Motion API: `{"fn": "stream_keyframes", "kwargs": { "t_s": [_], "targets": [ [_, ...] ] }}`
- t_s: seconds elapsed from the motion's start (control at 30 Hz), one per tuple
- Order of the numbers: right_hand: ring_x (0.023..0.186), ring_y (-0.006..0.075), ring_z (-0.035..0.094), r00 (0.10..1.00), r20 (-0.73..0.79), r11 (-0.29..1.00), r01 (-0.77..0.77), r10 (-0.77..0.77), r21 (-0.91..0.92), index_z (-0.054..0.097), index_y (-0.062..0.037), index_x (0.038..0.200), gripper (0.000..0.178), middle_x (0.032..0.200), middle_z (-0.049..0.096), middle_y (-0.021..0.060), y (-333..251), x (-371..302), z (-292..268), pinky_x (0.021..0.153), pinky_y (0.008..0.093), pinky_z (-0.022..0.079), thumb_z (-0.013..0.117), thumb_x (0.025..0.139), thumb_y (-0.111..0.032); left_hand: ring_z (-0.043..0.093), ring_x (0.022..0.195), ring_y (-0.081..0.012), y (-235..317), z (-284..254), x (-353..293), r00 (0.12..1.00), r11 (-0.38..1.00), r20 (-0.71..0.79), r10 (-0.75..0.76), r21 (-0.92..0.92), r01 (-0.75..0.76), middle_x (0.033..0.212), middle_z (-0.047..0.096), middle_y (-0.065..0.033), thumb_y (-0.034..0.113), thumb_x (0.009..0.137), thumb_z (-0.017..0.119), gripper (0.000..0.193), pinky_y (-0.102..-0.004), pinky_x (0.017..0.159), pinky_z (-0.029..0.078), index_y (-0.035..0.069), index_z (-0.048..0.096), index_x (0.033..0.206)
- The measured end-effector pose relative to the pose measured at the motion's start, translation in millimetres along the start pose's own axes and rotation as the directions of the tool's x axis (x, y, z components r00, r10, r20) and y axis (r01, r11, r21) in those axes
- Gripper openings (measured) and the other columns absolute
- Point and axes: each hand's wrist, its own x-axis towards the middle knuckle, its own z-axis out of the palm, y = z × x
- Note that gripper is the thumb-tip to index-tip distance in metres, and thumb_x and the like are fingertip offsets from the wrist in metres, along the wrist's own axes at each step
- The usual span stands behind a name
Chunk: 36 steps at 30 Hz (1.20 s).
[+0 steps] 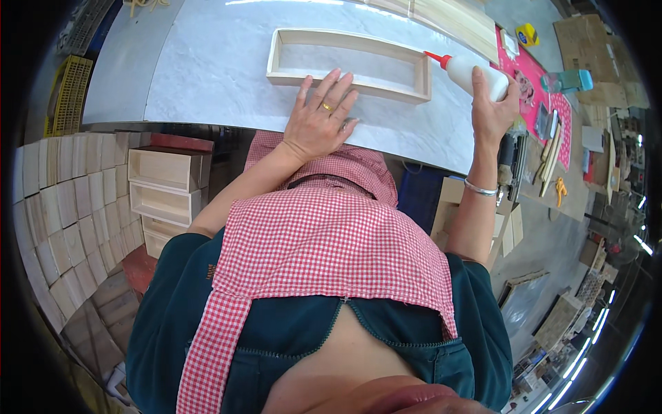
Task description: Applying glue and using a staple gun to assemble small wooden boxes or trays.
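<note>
A long rectangular wooden frame [386, 91] lies on the pale marbled tabletop [207, 83], and the tabletop shows through its middle. My left hand [321, 117] rests with fingers spread, the fingertips at the frame's near side; a ring is on one finger. In my right hand [493, 103] is a white glue bottle [476, 77] with a red nozzle, tilted to the left. The nozzle's tip is at the frame's far right corner; whether it touches the wood, I cannot tell. No glue can be made out.
Small wooden boxes [162, 171] are stacked left of me, beside a large pile of wooden pieces [69, 207]. Thin wooden boards [452, 21] lie along the table's far side. A pink cloth [524, 76], a teal-lidded container [576, 81] and orange-handled scissors [560, 188] are at the right.
</note>
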Motion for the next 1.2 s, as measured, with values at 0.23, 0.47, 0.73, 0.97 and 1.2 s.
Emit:
{"fn": "stream_keyframes", "kwargs": {
  "t_s": [0.23,0.47,0.73,0.97,1.2],
  "targets": [
    [0.076,0.0240,0.063,0.999,0.003,0.999,-0.036,0.036,-0.034,0.062,0.0031,0.107,0.051,0.089,0.068,0.0170,2,-1,-13,0.071,0.0344,0.054,0.083,0.081,-0.035,0.030,0.149,-0.0263,1,0,0,1.000,1.000,0.014,-0.007,0.004,0.007,0.158,0.039,-0.0086,0.032,0.088,0.067,0.053,-0.0530,0.122,0.015,0.010,0.055,0.135],
    [0.075,0.0230,0.063,0.993,0.050,0.993,-0.102,0.105,-0.053,0.063,0.0020,0.107,0.049,0.089,0.068,0.0161,-2,-16,-38,0.070,0.0343,0.053,0.083,0.081,-0.035,0.028,0.150,-0.0256,0,3,0,1.000,1.000,0.001,0.002,0.024,-0.002,0.158,0.038,-0.0086,0.034,0.089,0.066,0.052,-0.0530,0.122,0.015,0.010,0.057,0.135],
    [0.073,0.0204,0.062,0.981,0.140,0.990,-0.132,0.138,-0.048,0.063,0.0002,0.109,0.045,0.090,0.067,0.0151,-12,-35,-63,0.065,0.0323,0.054,0.081,0.083,-0.032,0.032,0.148,-0.0256,-2,3,-1,1.000,1.000,-0.011,-0.007,0.013,0.007,0.156,0.042,-0.0081,0.032,0.089,0.066,0.051,-0.0525,0.121,0.017,0.011,0.056,0.134],
    [0.071,0.0182,0.061,0.923,0.292,0.893,-0.335,0.249,0.301,0.061,-0.0006,0.111,0.041,0.092,0.064,0.0139,-68,-60,-9,0.055,0.0262,0.053,0.079,0.085,-0.026,0.048,0.130,-0.0250,-7,5,-7,0.982,0.991,-0.136,0.134,0.006,-0.135,0.141,0.053,-0.0080,0.031,0.088,0.067,0.043,-0.0440,0.113,0.034,0.012,0.059,0.126],
    [0.075,0.0223,0.064,0.926,0.370,0.892,-0.107,-0.071,0.439,0.059,0.0012,0.112,0.047,0.096,0.066,0.0149,-113,-91,76,0.066,0.0341,0.054,0.081,0.083,-0.028,0.055,0.106,-0.0232,-5,3,-7,0.992,0.994,-0.073,0.101,-0.038,-0.104,0.117,0.059,-0.0072,0.032,0.087,0.064,0.038,-0.0359,0.095,0.043,0.008,0.060,0.116]
  ]
}}
